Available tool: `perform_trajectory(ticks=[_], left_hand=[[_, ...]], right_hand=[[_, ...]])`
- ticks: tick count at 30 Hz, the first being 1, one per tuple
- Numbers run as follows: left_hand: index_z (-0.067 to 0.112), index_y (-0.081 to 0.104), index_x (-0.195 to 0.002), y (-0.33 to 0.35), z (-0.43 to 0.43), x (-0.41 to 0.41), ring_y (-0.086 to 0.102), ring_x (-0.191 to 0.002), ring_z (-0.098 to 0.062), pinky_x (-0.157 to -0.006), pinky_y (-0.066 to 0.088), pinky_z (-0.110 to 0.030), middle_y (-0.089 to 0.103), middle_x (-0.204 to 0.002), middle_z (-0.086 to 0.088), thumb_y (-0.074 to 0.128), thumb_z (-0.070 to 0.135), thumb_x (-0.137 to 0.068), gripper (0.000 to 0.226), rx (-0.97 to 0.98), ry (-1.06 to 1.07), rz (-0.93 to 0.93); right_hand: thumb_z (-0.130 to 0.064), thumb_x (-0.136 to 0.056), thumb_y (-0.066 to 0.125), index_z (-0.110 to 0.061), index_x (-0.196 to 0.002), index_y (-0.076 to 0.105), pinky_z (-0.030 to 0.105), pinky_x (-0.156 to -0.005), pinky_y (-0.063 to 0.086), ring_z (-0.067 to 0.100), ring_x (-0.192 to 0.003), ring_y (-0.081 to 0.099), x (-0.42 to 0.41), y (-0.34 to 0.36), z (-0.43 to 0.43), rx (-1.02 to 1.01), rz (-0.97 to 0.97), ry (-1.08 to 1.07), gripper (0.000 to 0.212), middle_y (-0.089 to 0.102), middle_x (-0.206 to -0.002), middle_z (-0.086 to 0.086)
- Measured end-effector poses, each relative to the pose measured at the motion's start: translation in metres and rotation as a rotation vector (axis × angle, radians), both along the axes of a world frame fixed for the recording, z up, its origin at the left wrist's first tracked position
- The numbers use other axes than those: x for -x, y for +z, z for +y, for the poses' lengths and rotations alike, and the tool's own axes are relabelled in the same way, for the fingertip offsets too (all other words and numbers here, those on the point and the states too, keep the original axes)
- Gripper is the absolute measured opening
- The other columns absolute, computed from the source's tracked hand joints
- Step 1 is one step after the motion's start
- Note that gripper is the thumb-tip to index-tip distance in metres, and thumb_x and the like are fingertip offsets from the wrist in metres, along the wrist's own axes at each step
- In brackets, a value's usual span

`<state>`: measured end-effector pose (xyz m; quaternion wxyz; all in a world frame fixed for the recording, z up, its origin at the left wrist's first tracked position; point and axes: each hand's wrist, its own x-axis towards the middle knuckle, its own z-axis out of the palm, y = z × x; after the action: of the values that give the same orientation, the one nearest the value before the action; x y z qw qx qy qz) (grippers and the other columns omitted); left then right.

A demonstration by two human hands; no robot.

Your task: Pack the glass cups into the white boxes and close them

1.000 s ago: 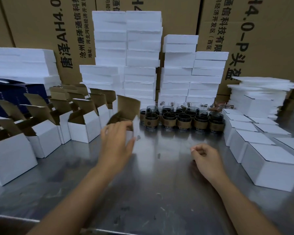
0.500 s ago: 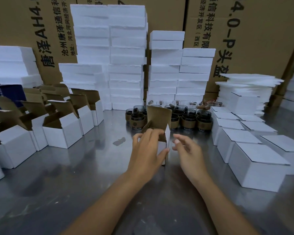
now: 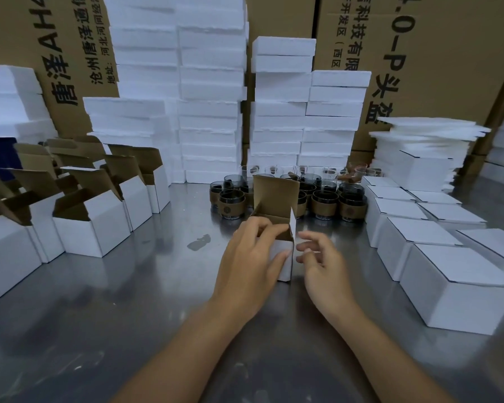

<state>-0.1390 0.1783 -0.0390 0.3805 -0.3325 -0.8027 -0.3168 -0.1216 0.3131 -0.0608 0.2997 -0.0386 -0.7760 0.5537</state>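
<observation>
On my feed from the head camera, a person's left hand (image 3: 250, 263) grips an open white box (image 3: 275, 199) standing on the steel table (image 3: 128, 315). The fingers curl over its near left wall and the thumb lies across its near white face. The box's brown-lined lid stands upright at the far side, and one white side flap rises at its right. I cannot make out what lies inside.

The right hand (image 3: 323, 266) is just beside the box's right edge, its fingers half bent toward that flap. I cannot tell whether the fingertips touch the flap or pinch anything.

The glass cups (image 3: 323, 200) stand in a tight cluster directly behind the held box, toward the far middle of the table. The nearer ones wear brown sleeves, while clear ones stand farther back.

To the left, rows of open boxes (image 3: 99, 225) wait with their lids raised. To the right, closed boxes (image 3: 454, 274) sit in rows, with the nearest one at the table's near right.

White foam blocks (image 3: 210, 91) rise in tall stacks behind the cups. A pile of thin white sheets (image 3: 428, 132) sits at the far right. Printed brown cartons (image 3: 448, 53) wall off the back.
</observation>
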Motion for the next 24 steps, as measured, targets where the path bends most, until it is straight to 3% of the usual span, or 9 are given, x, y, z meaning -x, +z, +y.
perform_trajectory(ticks=[3, 7, 10, 13, 16, 18, 20, 24], left_hand=[[0.009, 0.062, -0.105, 0.002, 0.000, 0.000, 0.052, -0.094, -0.013, -0.077, 0.044, -0.020, 0.054, -0.102, -0.004, 0.056, 0.025, -0.088, 0.024, -0.157, -0.015, 0.023], [0.019, 0.053, -0.089, 0.001, 0.000, 0.003, 0.047, -0.084, -0.002, -0.071, 0.039, -0.012, 0.046, -0.089, 0.009, 0.053, 0.023, -0.089, 0.004, -0.400, -0.031, -0.147], [0.027, 0.045, -0.081, -0.003, 0.001, 0.006, 0.046, -0.082, -0.002, -0.069, 0.037, -0.010, 0.045, -0.084, 0.011, 0.057, 0.017, -0.091, 0.019, -0.492, -0.023, -0.265], [0.034, 0.042, -0.082, -0.005, 0.001, 0.010, 0.044, -0.083, -0.003, -0.068, 0.035, -0.006, 0.045, -0.083, 0.010, 0.062, 0.015, -0.087, 0.029, -0.508, 0.000, -0.303], [0.035, 0.045, -0.086, -0.007, 0.001, 0.014, 0.044, -0.089, 0.005, -0.070, 0.034, -0.002, 0.043, -0.089, 0.013, 0.064, 0.018, -0.086, 0.025, -0.481, 0.031, -0.287], [0.030, 0.053, -0.089, -0.009, 0.002, 0.017, 0.043, -0.094, 0.010, -0.071, 0.034, 0.001, 0.041, -0.093, 0.016, 0.065, 0.021, -0.085, 0.016, -0.463, 0.051, -0.285], [0.025, 0.059, -0.086, -0.011, 0.002, 0.018, 0.044, -0.096, 0.008, -0.071, 0.036, 0.000, 0.042, -0.093, 0.013, 0.065, 0.023, -0.084, 0.007, -0.448, 0.061, -0.278], [0.022, 0.063, -0.083, -0.013, 0.002, 0.020, 0.046, -0.095, 0.001, -0.068, 0.037, -0.005, 0.044, -0.093, 0.006, 0.067, 0.027, -0.083, 0.007, -0.413, 0.087, -0.283]], right_hand=[[0.004, -0.091, 0.041, -0.020, -0.108, 0.054, 0.015, -0.064, 0.042, 0.018, -0.085, 0.059, 0.016, 0.007, 0.014, -0.027, -0.049, -0.085, 0.032, 0.060, -0.098, 0.000], [-0.005, -0.092, 0.047, -0.015, -0.127, 0.048, 0.027, -0.082, 0.040, 0.015, -0.096, 0.050, 0.047, 0.019, 0.040, -0.244, -0.246, -0.163, 0.037, 0.053, -0.107, 0.001], [-0.012, -0.092, 0.053, -0.018, -0.140, 0.036, 0.031, -0.090, 0.039, 0.020, -0.103, 0.048, 0.070, 0.024, 0.056, -0.362, -0.379, -0.133, 0.051, 0.048, -0.123, 0.010], [-0.014, -0.091, 0.054, -0.026, -0.147, 0.025, 0.038, -0.099, 0.040, 0.029, -0.118, 0.046, 0.087, 0.030, 0.065, -0.426, -0.434, -0.098, 0.063, 0.042, -0.133, 0.013], [-0.015, -0.090, 0.054, -0.034, -0.149, 0.015, 0.040, -0.091, 0.043, 0.031, -0.106, 0.051, 0.099, 0.036, 0.067, -0.441, -0.484, -0.041, 0.073, 0.045, -0.124, 0.011], [-0.019, -0.090, 0.057, -0.037, -0.150, 0.009, 0.044, -0.098, 0.042, 0.034, -0.113, 0.050, 0.105, 0.037, 0.063, -0.410, -0.550, -0.032, 0.078, 0.046, -0.133, 0.013], [-0.029, -0.091, 0.057, -0.041, -0.149, 0.005, 0.046, -0.105, 0.034, 0.037, -0.127, 0.039, 0.111, 0.033, 0.057, -0.460, -0.636, -0.086, 0.079, 0.041, -0.140, 0.015], [-0.032, -0.091, 0.057, -0.043, -0.148, 0.009, 0.043, -0.098, 0.034, 0.036, -0.125, 0.038, 0.112, 0.031, 0.048, -0.517, -0.614, -0.198, 0.076, 0.036, -0.139, 0.014]])
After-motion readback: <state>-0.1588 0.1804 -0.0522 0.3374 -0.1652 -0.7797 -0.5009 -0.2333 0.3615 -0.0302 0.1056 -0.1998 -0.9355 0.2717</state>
